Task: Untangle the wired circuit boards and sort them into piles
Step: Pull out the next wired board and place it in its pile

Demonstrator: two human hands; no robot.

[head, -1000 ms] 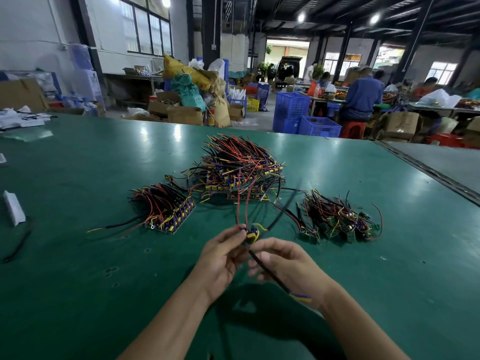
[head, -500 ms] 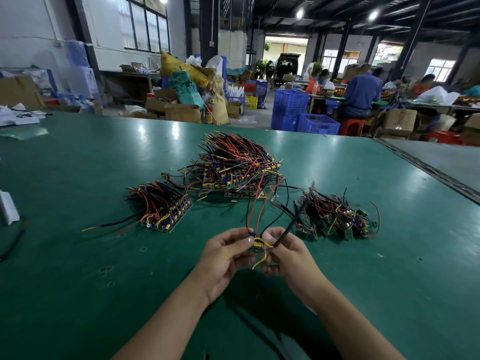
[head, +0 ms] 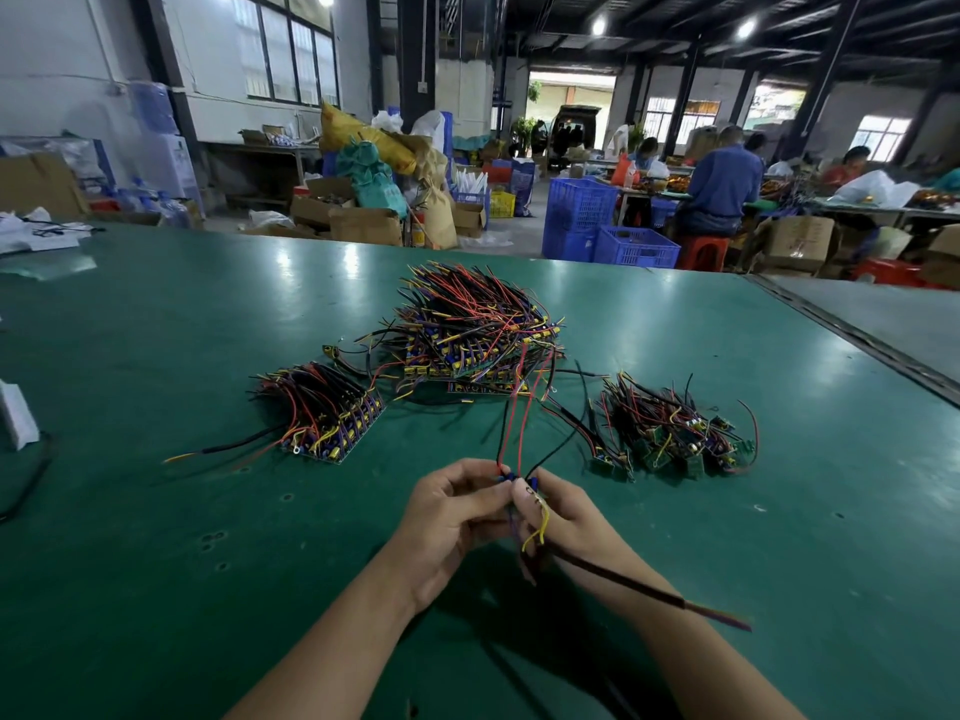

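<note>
Both hands hold one small wired circuit board [head: 514, 483] just above the green table [head: 156, 563], in front of me. My left hand [head: 452, 517] pinches it from the left, my right hand [head: 566, 517] from the right. Its red and black wires rise toward the big tangled heap of boards [head: 472, 330] at the centre. A thick black wire [head: 623, 582] trails over my right wrist. A neat stack of boards [head: 327, 413] lies to the left. A looser pile of green boards [head: 675, 433] lies to the right.
A white block [head: 18, 420] and a black cable [head: 26, 485] lie at the table's left edge. A seam [head: 852, 330] runs along the right side to a second table. Crates, boxes and seated workers are beyond the far edge.
The thick black wire has swung from pointing up toward the right pile to trailing down over my right wrist. Both hands stay close together on the board.
</note>
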